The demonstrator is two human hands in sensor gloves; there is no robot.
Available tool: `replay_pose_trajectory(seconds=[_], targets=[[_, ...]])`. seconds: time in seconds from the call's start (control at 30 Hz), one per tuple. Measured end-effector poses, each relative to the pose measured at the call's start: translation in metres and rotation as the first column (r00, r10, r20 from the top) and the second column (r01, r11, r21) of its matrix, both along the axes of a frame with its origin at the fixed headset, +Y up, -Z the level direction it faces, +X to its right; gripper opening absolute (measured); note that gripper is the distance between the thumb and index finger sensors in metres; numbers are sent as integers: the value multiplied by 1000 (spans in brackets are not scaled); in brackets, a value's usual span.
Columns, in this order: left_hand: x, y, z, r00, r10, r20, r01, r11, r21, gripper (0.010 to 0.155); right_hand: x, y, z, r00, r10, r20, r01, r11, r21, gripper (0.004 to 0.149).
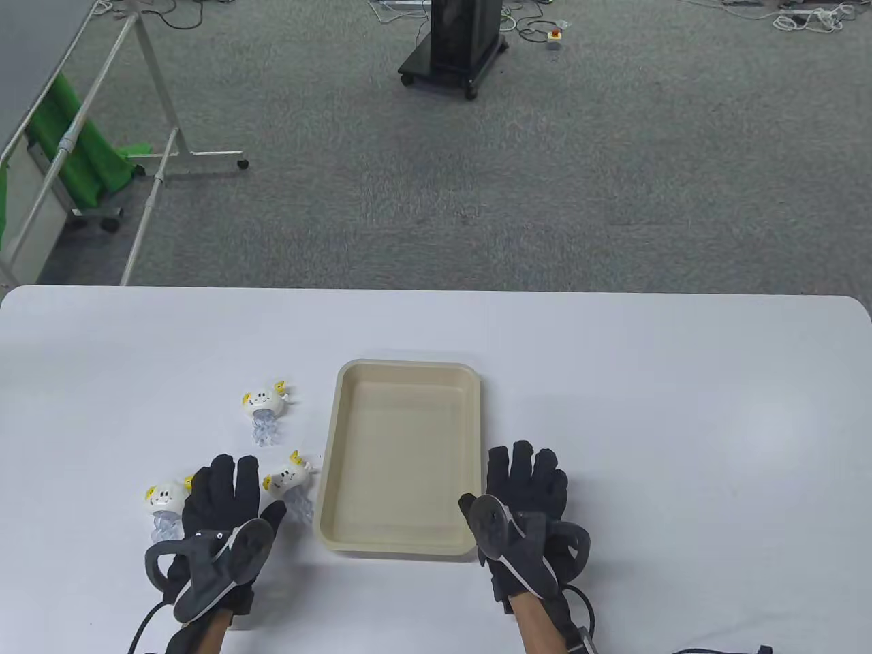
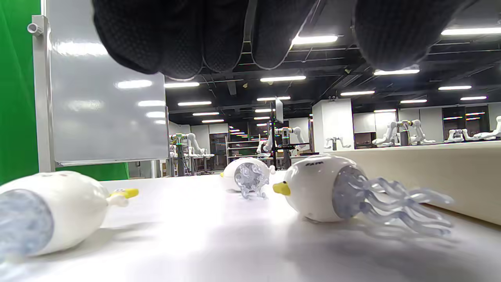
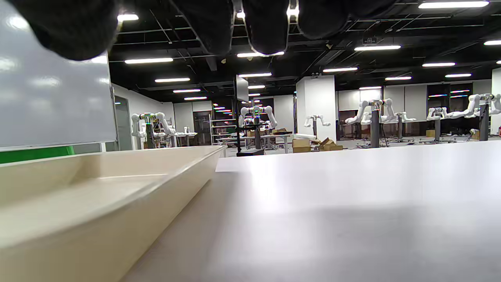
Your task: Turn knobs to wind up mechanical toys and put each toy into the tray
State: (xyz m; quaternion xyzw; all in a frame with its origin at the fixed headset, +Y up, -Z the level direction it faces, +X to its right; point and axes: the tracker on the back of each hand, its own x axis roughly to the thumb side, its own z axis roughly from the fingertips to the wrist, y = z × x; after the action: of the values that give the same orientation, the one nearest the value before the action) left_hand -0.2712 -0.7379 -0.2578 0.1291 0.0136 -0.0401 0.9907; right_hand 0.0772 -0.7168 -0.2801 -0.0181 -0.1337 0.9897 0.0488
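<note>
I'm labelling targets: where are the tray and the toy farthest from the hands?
tray [image 1: 328, 477], table view, bare left rim.
farthest toy [image 1: 261, 401], table view, white body.

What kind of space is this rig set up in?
Most likely a robotics lab or data-collection floor: rows of white robot arms stand on benches behind the table, a rolling whiteboard stands beside it, and cables trail over grey carpet.

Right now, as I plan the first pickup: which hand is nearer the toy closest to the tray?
Left. The left hand lies just beside that toy, on its left; the right hand rests across the tray from it.
</note>
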Motion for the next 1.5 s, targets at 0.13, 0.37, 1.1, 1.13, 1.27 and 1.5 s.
replay_pose_trajectory(seconds=[0.13, 0.37, 1.1, 1.13, 1.27, 1.5], targets=[[1, -1, 0, 1000, 5, 3, -5, 1000, -8, 82, 0, 0, 0, 1000, -2, 0, 2, 1000, -8, 81], [-3, -1, -1, 1000, 28, -7, -28, 999, -16, 82, -1, -1, 0, 1000, -5, -4, 5, 1000, -17, 81], [-80, -12, -17, 938, 172, -301, -223, 964, -145, 91, -2, -4, -1, 999, -29, -20, 28, 999, -47, 80], [-84, -13, -19, 931, 179, -318, -235, 960, -149, 91, -2, -4, -1, 999, -31, -22, 29, 998, -46, 80], [-92, -21, -22, 918, 185, -350, -261, 948, -185, 91, -2, -1, -1, 999, -44, -28, 43, 998, -39, 80], [-100, -27, -34, 886, 151, -437, -280, 928, -247, 90, 0, 2, 0, 998, -58, -34, 57, 998, -30, 79]])
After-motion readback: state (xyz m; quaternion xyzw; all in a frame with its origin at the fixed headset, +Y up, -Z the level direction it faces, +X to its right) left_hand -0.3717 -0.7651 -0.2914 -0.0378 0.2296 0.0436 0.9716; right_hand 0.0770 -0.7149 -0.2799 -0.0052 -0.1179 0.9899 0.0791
